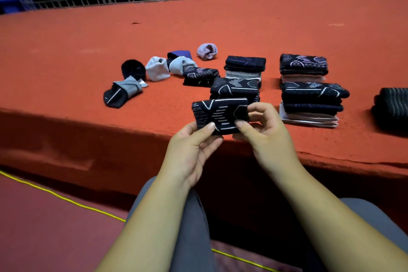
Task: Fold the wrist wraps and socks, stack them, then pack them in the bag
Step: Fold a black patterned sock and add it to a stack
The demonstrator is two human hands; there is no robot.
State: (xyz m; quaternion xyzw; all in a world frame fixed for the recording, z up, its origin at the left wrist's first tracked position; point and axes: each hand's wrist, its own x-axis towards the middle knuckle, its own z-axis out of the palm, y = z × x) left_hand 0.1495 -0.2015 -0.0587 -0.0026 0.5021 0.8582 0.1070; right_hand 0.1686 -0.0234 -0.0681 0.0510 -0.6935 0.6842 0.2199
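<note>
Head view: you sit at the orange table (220,24), with both hands raised over its near edge.
Piece in hand: the folded black sock (220,115), white line pattern facing up, is held in the air just in front of the nearest stack (235,88). Whether it touches that stack cannot be told.
Left hand (192,150): it grips the sock's lower left corner, thumb on the face and fingers underneath.
Right hand (265,130): it pinches the right end, thumb on the front and fingers curled behind.
Step in hand: by the look of it, you are squaring off the fold before stacking.
Doing it well: keep both pinches on until the edges line up, since soft knit springs open once let go. Lower the sock flat onto the nearest stack, which has the same pattern. Then press the top lightly so the pile does not lean.
Other piles: the tall right stack (313,104) already shows layers out of line, so do not add to it.
Left to fold: the loose socks (156,70) lie spread well to the left.
Progress: roughly the middle of the task, since several stacks are built.
Bag: not in view.
</note>
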